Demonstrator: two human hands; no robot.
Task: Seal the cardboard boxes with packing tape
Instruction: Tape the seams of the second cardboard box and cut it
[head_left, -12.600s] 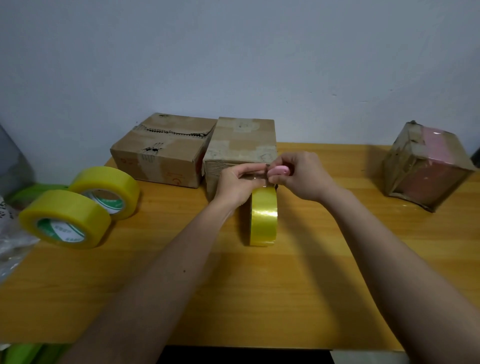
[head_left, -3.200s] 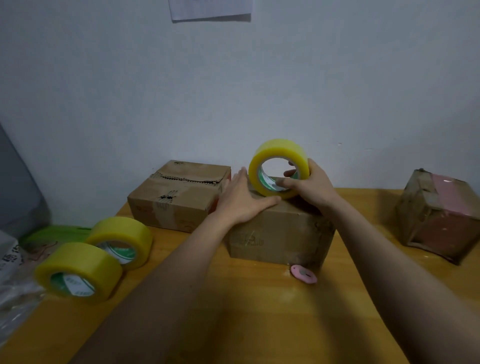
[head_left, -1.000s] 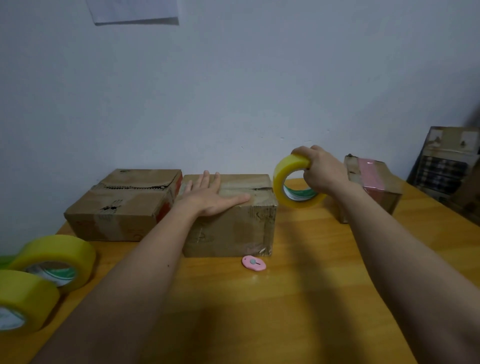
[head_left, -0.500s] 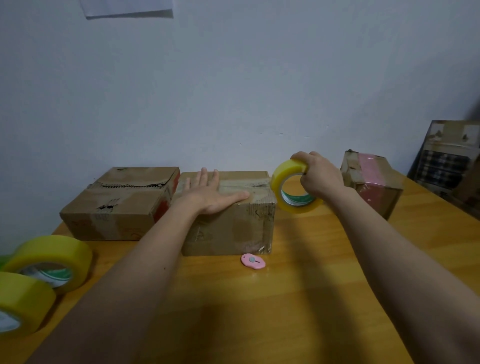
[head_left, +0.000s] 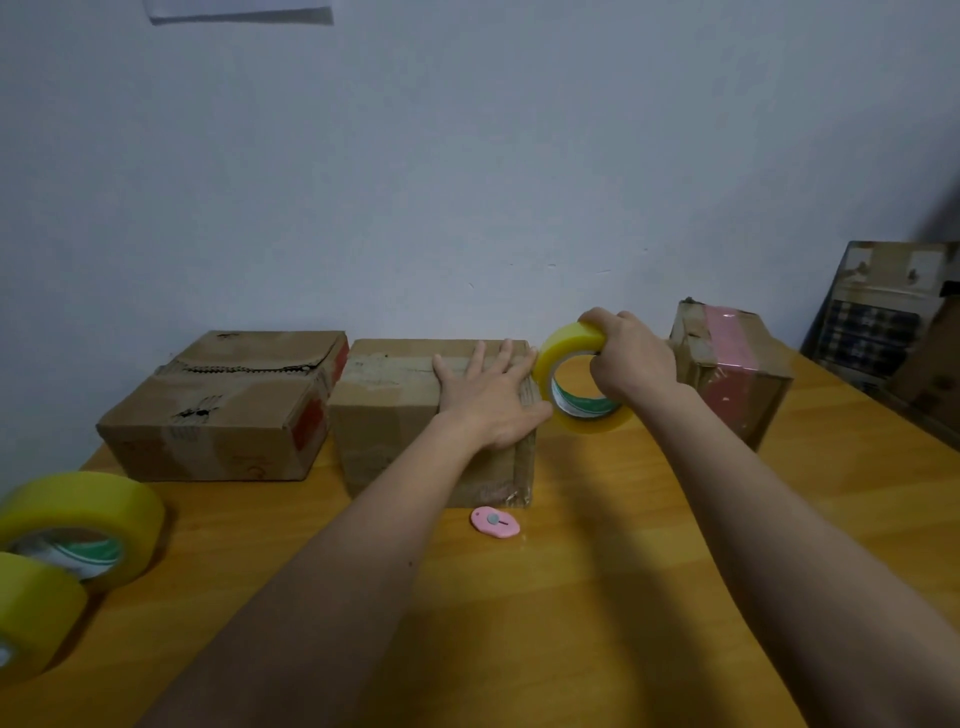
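The light is dim and even, with a cool grey cast on the wall (head_left: 467, 182). The wooden surface (head_left: 597, 597) shows a dull, broad sheen and no sharp glare. Soft, diffuse shadows lie beneath both forearms and at the feet of the boxes. Wide-angle distortion bends the edges, so the near tape rolls (head_left: 67, 566) at the lower left look stretched and slightly soft. The far right corner falls into darkness. Fine detail is smeared throughout, as if compressed.

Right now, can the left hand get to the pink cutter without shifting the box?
Probably yes. The left hand lies flat on the middle box; the pink cutter sits on bare table just in front, uncovered.
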